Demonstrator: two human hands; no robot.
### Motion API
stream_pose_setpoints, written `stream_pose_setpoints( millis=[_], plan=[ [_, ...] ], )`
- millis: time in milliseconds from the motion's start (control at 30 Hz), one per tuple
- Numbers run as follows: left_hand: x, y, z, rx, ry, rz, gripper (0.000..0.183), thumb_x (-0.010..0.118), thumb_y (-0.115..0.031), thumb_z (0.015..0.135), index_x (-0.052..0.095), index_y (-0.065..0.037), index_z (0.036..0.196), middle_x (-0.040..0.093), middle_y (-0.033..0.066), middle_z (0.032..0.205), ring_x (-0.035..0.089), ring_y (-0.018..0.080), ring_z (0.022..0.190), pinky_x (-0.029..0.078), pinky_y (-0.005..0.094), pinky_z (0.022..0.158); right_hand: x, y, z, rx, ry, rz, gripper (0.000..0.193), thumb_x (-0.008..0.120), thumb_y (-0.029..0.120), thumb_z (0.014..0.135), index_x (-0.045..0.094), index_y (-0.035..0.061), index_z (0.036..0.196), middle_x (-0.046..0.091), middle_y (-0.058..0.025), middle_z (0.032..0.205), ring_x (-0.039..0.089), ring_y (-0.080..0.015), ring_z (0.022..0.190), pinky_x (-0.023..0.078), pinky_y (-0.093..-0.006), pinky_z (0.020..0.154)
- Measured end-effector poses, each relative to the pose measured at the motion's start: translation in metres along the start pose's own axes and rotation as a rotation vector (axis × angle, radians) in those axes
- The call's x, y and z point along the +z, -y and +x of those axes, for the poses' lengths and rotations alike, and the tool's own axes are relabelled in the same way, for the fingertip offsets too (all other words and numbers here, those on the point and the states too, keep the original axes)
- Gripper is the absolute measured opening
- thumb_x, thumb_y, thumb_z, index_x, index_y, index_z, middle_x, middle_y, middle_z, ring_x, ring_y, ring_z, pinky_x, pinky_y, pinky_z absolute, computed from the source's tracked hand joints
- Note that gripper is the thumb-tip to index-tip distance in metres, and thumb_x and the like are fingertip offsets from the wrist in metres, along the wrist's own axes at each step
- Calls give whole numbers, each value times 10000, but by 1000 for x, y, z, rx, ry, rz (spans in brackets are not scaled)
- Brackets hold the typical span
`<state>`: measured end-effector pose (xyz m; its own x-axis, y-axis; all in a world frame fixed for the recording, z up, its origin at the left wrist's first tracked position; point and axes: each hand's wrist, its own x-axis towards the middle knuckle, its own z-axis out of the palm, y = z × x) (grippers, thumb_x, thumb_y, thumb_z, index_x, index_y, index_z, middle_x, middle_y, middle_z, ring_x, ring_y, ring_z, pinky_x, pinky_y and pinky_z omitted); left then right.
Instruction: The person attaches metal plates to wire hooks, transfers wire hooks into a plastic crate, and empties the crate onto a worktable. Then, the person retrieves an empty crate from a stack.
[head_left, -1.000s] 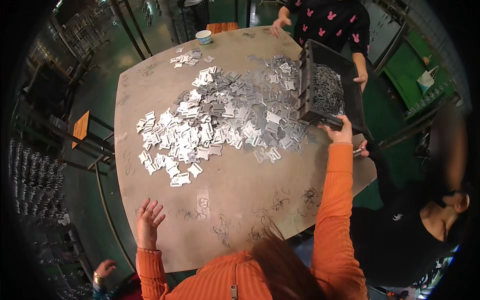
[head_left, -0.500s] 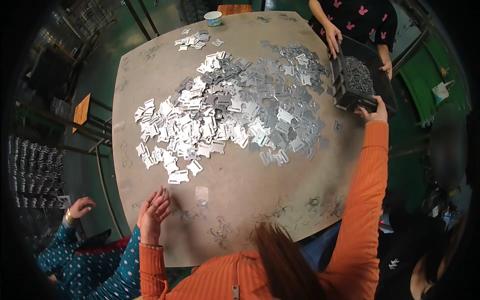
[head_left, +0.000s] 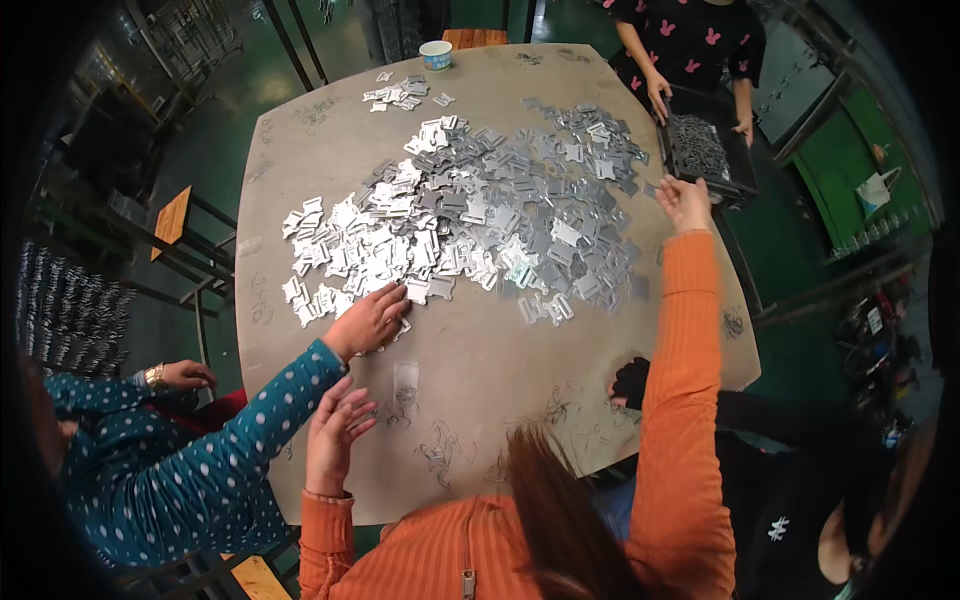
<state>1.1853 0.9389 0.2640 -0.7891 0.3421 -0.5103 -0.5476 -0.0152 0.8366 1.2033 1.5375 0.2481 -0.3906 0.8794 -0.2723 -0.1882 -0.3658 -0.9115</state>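
Note:
A large heap of flat silver metal plates [head_left: 470,210] with slots covers the middle of the table. My left hand [head_left: 338,435] hovers over the near left table edge, open and holding nothing, its fingers loosely bent. Stretched far out to the right, my right hand [head_left: 687,203] is at the near corner of a black bin [head_left: 742,188]. Its fingers look spread and slightly curled, with nothing visible in them. Small grey metal parts [head_left: 702,147] fill the bin. A person in a black shirt holds it with both hands [head_left: 657,95] beyond the table's right edge.
At my left, a co-worker's hand [head_left: 370,318] in a dotted teal sleeve touches plates at the heap's near edge. A black-gloved hand [head_left: 630,383] rests at the right. A paper cup [head_left: 436,55] and a smaller plate group [head_left: 397,94] are at the far side of the table [head_left: 520,370].
My right hand has let go of the bin's edge and drawn slightly left. The bin has moved away from me. The teal-sleeved arm has reached onto the plates, and a gloved hand has appeared.

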Motion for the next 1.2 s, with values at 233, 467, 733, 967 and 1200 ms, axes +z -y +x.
stream_pose_setpoints(
  millis=[233, 467, 733, 967, 1200],
  plan=[
    [-15, 29, -66, 15, 132, -108, 392, 469, -143, 872, 391, -52, 1245, 542, 107, 1099, 559, 229, 981, 471, 334, 798, 9, 10, -104, -48, 53, 77, 809, 465, -54, 776, -39, 154, 1375, 552, -144, 927, 570, -193, 705, 527, -359, 635],
    [-71, 88, -129, 35, 119, -169, 211, 491, -168, 881, 511, -29, 1038, 539, 22, 678, 589, 166, 686, 494, 328, 722, -1, -32, -244, -71, 231, 305, 796, 490, -49, 767, -10, 97, 1369, 551, -151, 953, 565, -198, 777, 512, -367, 729],
    [-181, 157, -209, 16, 70, -188, 333, 471, -283, 903, 568, -39, 698, 458, -12, 500, 455, 82, 442, 454, 236, 570, 32, -168, -511, 175, 1027, -42, 451, 580, 82, 786, 425, 11, 1204, 563, -60, 851, 565, -143, 676, 483, -273, 622],
    [-370, 269, -219, 256, -404, 30, 262, 458, -252, 899, 588, -34, 963, 559, -2, 690, 525, 86, 613, 436, 234, 583, 50, -353, -700, 999, 1606, -307, 394, 534, 55, 820, 427, -21, 1192, 555, -96, 899, 568, -164, 738, 495, -285, 681],
    [-510, 519, -370, -302, -1202, -261, 262, 506, -247, 803, 621, -79, 967, 653, 100, 837, 635, 207, 758, 489, 334, 692, 47, -443, -865, 1163, 2039, -710, 372, 517, 68, 833, 437, -8, 1189, 547, -87, 880, 556, -161, 711, 505, -314, 666]
  ],
)
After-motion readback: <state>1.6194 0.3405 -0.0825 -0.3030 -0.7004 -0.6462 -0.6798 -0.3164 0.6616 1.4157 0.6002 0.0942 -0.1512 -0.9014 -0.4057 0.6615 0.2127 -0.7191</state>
